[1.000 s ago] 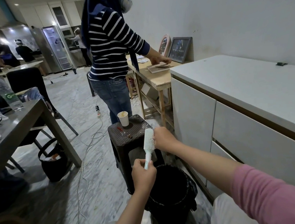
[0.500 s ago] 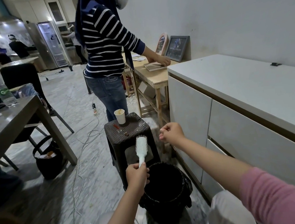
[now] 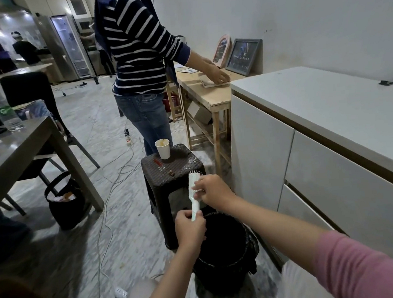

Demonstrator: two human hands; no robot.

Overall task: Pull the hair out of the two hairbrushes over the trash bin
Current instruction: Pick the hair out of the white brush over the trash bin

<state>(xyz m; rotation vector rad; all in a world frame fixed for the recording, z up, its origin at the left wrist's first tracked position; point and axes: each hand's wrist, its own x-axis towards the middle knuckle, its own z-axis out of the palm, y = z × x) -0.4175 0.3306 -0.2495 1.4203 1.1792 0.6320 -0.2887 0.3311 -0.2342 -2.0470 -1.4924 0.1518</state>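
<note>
A pale mint hairbrush [image 3: 193,189] stands upright above the near rim of a black trash bin [image 3: 225,248] on the floor. My left hand [image 3: 190,230] grips the brush by its handle from below. My right hand [image 3: 212,190] is at the brush head, its fingertips pinched against the bristles; any hair between them is too fine to make out. Only one hairbrush is in view.
A dark wicker stool [image 3: 172,172] just behind the bin carries a paper cup [image 3: 163,148]. A person in a striped top [image 3: 140,58] stands beyond it at a wooden table [image 3: 206,95]. White cabinets [image 3: 310,162] lie right, a grey table [image 3: 24,149] left, cables [image 3: 112,180] on the floor.
My right hand, which had pulled away to the right of the brush half a second ago, has come back onto the bristles. The left hand still holds the handle.
</note>
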